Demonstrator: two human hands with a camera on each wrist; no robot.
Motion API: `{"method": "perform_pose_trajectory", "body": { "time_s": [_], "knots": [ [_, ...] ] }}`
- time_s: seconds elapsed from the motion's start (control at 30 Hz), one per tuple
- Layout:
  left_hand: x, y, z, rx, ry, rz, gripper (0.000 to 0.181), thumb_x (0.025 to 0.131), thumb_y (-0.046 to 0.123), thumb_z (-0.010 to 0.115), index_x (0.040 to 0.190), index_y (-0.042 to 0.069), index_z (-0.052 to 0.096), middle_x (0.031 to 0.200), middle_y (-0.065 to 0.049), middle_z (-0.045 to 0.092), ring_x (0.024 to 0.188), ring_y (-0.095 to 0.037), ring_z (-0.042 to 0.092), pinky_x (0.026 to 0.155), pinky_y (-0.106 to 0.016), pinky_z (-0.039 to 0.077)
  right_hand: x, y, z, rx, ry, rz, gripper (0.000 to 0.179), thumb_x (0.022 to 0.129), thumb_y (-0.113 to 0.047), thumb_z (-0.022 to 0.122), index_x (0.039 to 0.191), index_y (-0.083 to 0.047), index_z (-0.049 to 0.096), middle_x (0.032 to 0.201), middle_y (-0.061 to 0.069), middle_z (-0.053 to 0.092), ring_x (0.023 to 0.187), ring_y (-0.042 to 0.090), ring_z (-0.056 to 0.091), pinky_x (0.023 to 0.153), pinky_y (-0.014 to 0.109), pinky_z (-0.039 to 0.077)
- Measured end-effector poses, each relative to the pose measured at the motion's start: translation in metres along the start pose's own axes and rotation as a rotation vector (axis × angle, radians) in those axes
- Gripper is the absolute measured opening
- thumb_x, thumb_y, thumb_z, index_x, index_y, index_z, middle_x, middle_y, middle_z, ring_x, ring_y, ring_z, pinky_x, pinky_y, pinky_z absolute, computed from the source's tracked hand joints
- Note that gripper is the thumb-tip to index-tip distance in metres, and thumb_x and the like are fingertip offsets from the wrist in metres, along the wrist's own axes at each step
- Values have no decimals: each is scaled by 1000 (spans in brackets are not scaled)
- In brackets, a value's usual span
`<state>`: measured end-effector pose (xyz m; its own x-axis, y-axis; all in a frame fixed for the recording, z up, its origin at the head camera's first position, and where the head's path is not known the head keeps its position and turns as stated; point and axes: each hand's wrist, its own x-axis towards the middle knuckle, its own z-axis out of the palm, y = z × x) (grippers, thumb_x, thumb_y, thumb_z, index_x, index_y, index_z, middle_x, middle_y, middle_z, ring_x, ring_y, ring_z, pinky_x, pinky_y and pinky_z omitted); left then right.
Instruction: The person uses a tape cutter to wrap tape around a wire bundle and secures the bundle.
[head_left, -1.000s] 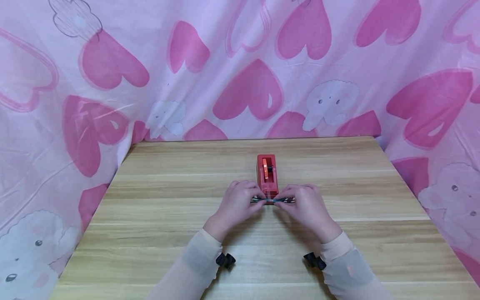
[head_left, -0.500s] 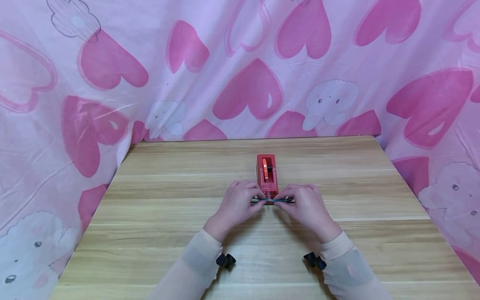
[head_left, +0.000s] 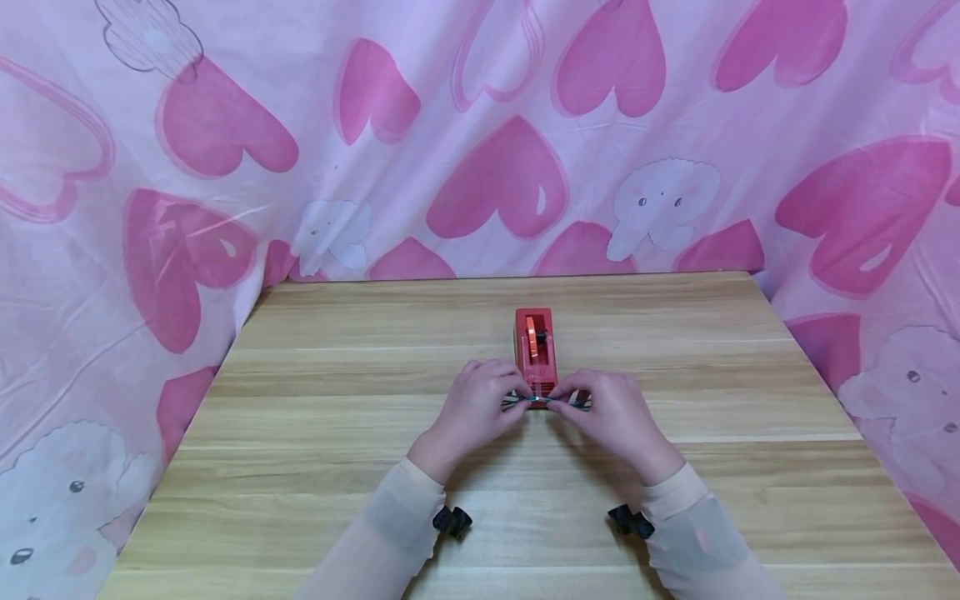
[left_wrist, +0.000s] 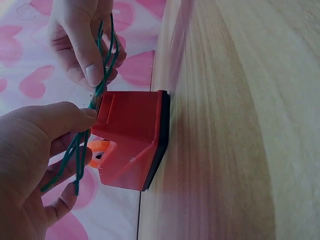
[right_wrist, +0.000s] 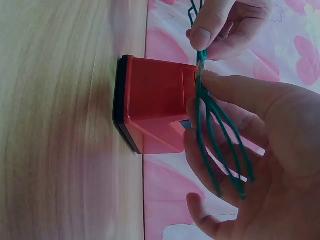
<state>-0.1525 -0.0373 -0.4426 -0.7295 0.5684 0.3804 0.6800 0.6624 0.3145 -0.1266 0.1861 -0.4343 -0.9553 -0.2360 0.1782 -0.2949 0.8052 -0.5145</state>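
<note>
A bundle of thin green strands (right_wrist: 198, 120), like cords or wires, spans between both hands just in front of a red tape dispenser (head_left: 543, 371). My left hand (head_left: 476, 404) pinches it by thumb and fingertips on the left. On the right, my right hand (head_left: 611, 412) pinches it the same way, a short gap away. Loose ends fan out past each hand. Between the thumbs, a short shiny piece of clear tape (right_wrist: 201, 66) seems to lie round the bundle. An orange tape roll (left_wrist: 98, 148) sits in the dispenser. Fingertips hide part of the bundle.
The dispenser stands on a black base (left_wrist: 161, 140) on the wooden table (head_left: 360, 325). A pink heart-patterned curtain (head_left: 480, 83) hangs behind the table and along both sides. Each forearm carries a small black wrist camera (head_left: 452, 522).
Both hands keep their place. The strands have turned slightly between the fingertips, so the loose ends fan out differently and the middle looks shinier.
</note>
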Motion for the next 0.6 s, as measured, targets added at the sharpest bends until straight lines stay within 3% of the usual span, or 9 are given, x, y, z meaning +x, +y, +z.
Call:
{"method": "perform_pose_trajectory", "body": {
  "time_s": [0.3, 0.6],
  "knots": [
    [-1, -1, 0, -35, 8, 9, 7, 87, 20, 83, 91, 22, 77, 95, 12, 72, 95, -10, 65, 86, -33, 48, 0, -1, 0, 83, -74, 21, 7, 90, -26, 82, 97, -27, 81, 85, -13, 71, 68, 8, 55, 61, 25, 45],
    [-2, -1, -1, -24, 23, 17, 8, 87, 20, 84, 90, 22, 77, 95, 12, 73, 94, -9, 66, 87, -34, 49, 1, -2, 0, 104, -85, 10, 5, 93, -26, 79, 97, -27, 81, 92, -13, 72, 74, 9, 57, 67, 27, 46]
  ]
}}
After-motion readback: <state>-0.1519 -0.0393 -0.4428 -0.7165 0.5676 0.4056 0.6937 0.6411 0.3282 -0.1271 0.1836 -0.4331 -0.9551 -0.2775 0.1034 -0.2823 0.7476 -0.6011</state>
